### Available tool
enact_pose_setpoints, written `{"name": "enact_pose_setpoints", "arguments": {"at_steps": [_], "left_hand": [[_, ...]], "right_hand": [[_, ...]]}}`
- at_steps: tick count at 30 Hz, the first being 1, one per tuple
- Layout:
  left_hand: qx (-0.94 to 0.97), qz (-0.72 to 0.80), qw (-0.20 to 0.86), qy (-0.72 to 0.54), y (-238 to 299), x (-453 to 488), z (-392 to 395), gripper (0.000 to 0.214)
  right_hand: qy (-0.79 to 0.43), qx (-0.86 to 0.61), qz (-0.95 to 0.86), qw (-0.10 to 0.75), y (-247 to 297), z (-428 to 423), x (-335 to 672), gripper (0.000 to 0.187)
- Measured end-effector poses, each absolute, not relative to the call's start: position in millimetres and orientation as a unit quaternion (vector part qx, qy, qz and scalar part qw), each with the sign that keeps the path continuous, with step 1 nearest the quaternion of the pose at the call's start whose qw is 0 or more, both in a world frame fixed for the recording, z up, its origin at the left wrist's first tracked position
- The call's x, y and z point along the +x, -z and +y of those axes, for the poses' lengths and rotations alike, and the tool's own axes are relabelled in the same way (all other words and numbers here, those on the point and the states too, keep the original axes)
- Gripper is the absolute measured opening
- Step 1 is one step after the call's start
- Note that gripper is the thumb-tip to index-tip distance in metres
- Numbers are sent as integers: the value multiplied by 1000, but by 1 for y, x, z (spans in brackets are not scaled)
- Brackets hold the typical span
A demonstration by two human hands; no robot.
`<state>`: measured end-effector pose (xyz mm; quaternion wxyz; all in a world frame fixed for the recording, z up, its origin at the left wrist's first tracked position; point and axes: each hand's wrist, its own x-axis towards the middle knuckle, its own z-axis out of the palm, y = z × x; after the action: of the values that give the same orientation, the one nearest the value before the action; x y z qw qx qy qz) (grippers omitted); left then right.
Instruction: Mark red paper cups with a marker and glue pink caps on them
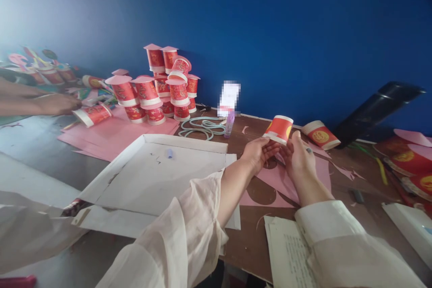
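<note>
A red paper cup with white rims and a yellow emblem is held over the table, tilted slightly. My left hand grips its lower left side, thumb near the rim and fingers beneath. My right hand is close against the cup's lower right. Its thumb stands up apart from the cup, and its fingers reach toward the bottom edge, partly hidden. Below both hands lies pink paper with round holes cut out. Another red cup lies tipped just behind my right hand.
Stacked red cups with pink discs stand at the back left. A white box lid lies left of my arms. A coiled cable, purple glue bottle and written notebook are around. Another person's hand is at far left.
</note>
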<state>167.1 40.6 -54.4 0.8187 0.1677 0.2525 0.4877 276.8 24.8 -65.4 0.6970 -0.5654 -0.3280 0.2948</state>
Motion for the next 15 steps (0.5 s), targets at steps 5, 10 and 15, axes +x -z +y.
{"name": "enact_pose_setpoints", "arguments": {"at_steps": [5, 10, 15], "left_hand": [[199, 251, 837, -444, 53, 165, 37, 21], [219, 227, 842, -438, 54, 167, 34, 17], [235, 204, 860, -405, 55, 169, 31, 12]], "right_hand": [[-373, -527, -295, 704, 62, 22, 273, 43], [-353, -524, -296, 716, 67, 26, 276, 37], [-318, -540, -294, 721, 73, 28, 279, 48]]}}
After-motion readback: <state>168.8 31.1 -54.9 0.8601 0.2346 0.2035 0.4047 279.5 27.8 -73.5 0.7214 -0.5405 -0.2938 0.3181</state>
